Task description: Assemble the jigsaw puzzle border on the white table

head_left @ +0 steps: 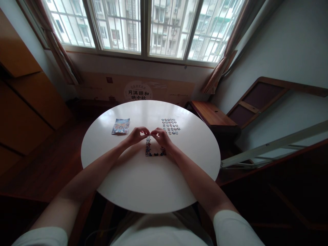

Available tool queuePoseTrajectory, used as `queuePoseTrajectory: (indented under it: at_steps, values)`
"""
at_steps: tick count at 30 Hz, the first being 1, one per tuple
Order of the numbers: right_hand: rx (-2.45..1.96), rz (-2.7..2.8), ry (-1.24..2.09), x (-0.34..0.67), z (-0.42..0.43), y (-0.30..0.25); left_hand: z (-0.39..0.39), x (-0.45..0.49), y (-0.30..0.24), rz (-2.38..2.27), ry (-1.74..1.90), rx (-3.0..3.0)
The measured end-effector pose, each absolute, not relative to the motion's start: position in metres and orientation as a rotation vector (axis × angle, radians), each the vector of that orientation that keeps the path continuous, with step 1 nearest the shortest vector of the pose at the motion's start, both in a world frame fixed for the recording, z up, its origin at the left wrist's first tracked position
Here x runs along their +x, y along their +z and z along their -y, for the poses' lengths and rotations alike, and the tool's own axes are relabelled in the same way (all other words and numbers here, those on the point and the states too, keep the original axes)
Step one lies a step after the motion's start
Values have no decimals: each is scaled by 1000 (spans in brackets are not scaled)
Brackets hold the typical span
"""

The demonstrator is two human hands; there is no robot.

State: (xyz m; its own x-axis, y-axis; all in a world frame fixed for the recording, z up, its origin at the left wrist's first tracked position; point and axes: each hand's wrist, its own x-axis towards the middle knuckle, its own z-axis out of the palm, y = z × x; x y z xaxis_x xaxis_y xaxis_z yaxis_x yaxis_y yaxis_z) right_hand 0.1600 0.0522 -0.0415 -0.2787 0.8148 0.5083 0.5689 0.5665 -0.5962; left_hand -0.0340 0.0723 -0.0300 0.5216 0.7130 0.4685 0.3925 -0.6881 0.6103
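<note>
My left hand [139, 134] and my right hand [160, 136] meet fingertip to fingertip above a partly joined jigsaw puzzle [148, 150]. Thumb and forefinger of each hand are pinched together on a tiny jigsaw piece [150, 134], mostly hidden by the fingers. Dark, patterned pieces form the puzzle's left side, bottom edge and part of its right side, around a white gap. My right hand and wrist cover part of the puzzle's right side. Loose jigsaw pieces [171, 125] lie in spaced rows just beyond my right hand.
A colourful printed packet or sheet [121, 126] rests on the left of the round white table [123, 188]. A wooden bench [214, 114] stands behind the table at right. Barred windows [143, 27] and curtains are at the far wall.
</note>
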Motion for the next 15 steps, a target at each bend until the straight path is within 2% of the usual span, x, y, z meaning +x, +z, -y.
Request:
queuePoseTrajectory:
  at_steps: [6,15]
  values:
    - [-1259,1730,396,172,-66,-48,-66,-32,-32,-1011,837,2667]
    - [-1363,1795,225,176,-73,-57,-65,-31,-41,-1027,528,2750]
